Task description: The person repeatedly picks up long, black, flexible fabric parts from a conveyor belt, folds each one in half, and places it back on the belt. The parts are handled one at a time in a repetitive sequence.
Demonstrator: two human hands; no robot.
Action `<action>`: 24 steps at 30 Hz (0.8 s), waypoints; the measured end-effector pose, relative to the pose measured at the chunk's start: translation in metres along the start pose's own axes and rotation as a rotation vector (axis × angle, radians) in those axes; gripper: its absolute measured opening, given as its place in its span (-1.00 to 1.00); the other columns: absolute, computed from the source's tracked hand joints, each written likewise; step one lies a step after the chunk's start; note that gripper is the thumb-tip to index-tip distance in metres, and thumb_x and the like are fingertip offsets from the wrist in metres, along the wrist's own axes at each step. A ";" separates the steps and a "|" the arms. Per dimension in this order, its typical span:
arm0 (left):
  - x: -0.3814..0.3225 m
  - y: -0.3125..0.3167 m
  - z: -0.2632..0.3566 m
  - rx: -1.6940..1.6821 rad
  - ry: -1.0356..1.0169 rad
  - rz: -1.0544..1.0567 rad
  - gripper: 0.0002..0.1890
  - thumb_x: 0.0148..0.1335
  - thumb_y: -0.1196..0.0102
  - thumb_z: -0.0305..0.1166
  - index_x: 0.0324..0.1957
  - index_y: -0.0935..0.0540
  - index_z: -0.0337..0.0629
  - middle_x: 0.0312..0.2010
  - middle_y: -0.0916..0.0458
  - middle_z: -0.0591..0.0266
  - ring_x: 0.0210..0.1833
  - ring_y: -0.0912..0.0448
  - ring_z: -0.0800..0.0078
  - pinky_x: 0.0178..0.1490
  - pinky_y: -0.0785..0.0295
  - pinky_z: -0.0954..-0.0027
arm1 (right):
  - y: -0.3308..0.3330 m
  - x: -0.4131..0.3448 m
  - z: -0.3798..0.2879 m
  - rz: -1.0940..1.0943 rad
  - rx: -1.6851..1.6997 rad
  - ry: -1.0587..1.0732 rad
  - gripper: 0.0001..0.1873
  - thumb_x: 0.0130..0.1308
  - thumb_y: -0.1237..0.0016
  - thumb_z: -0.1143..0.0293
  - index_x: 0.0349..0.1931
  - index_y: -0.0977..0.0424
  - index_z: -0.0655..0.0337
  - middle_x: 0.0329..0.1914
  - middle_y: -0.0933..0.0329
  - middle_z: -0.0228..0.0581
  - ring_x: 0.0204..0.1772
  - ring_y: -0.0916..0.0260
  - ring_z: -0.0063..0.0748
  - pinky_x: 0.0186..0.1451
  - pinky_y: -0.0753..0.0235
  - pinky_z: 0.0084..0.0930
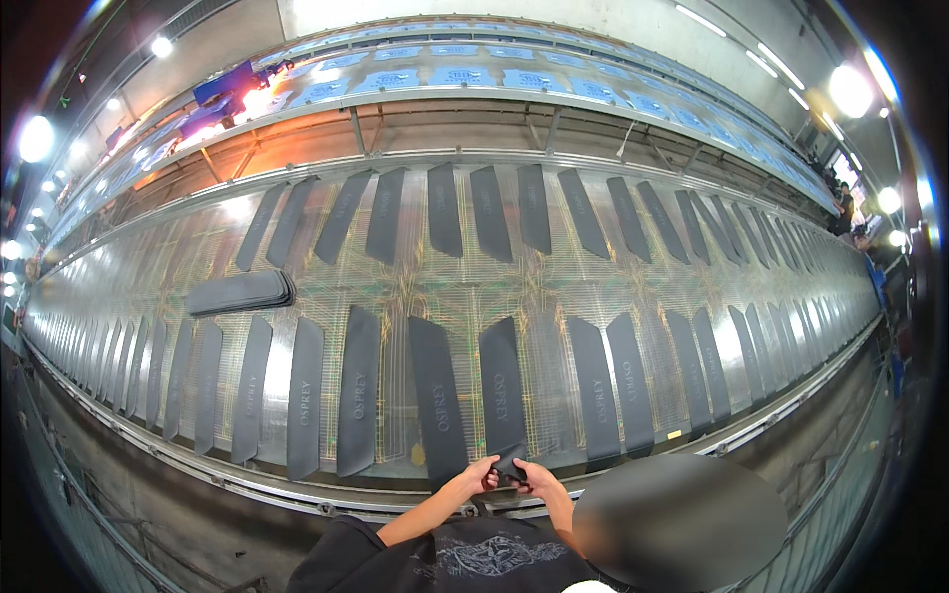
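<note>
My left hand (482, 475) and my right hand (535, 479) are close together at the table's near edge. Both pinch a dark fabric piece (508, 465), which looks like the folded near end of the dark grey strip (498, 382) lying in front of me. That strip has slanted ends and pale printed lettering. Just left of it, another lettered strip (439, 393) reaches down beside my left hand. To the right, two more strips, a nearer one (597, 385) and its neighbour (630, 378), lie side by side. My fingers partly hide the held piece.
Strips line both long sides of the shiny table (474, 285), marked with coloured lines. A stack of dark pieces (241, 292) sits mid-left. Metal rails (245, 489) edge the table. Beyond, another table (489, 93) carries light-blue printed pieces near a glowing machine (256, 100). A blurred oval covers the lower right.
</note>
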State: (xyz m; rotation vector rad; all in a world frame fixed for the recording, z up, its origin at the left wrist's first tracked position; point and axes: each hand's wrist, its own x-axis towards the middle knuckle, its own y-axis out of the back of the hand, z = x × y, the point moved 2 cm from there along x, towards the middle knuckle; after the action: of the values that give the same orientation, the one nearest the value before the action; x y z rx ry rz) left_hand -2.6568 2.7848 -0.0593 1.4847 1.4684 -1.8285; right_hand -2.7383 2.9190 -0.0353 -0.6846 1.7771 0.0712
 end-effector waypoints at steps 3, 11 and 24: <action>-0.027 -0.039 0.045 0.219 -0.386 -0.090 -0.76 0.29 0.03 -0.15 -0.46 -0.48 0.01 -0.71 -0.35 0.49 -0.76 -0.20 0.60 -0.76 -0.09 0.55 | -0.041 -0.009 -0.066 -0.006 0.133 0.386 -0.73 0.36 0.14 0.19 -0.28 -0.51 0.20 -0.40 -0.55 -0.31 -0.51 -0.37 -0.55 -0.52 -0.29 -0.58; -0.399 -0.171 0.094 0.296 -1.795 -0.286 -0.90 0.29 -0.09 -0.42 -0.34 -0.50 -0.21 -0.35 -0.45 0.43 -0.27 -0.38 0.72 -0.13 -0.32 0.63 | -0.222 -0.332 -0.222 -0.015 -0.504 1.322 -0.47 0.39 0.11 0.07 -0.74 -0.30 0.17 -0.76 -0.06 -0.64 -0.65 0.04 -0.76 -0.65 0.11 -0.56; -0.317 -0.005 0.121 -0.280 -1.191 -0.312 -0.73 0.22 -0.08 -0.30 -0.09 -0.56 -0.22 -0.25 -0.62 0.28 -0.18 -0.61 0.39 -0.09 -0.53 0.34 | -0.062 -0.244 -0.040 -0.382 -0.770 0.792 -0.66 0.19 -0.14 0.23 -0.42 -0.35 0.32 -0.43 -0.41 -0.46 -0.28 -0.26 -0.71 -0.23 -0.32 -0.64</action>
State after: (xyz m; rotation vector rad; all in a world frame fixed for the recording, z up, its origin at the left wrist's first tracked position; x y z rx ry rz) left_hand -2.5993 2.5835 0.2078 -0.0896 1.2086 -1.9491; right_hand -2.7042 2.9524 0.2152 -1.7858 2.3277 0.2596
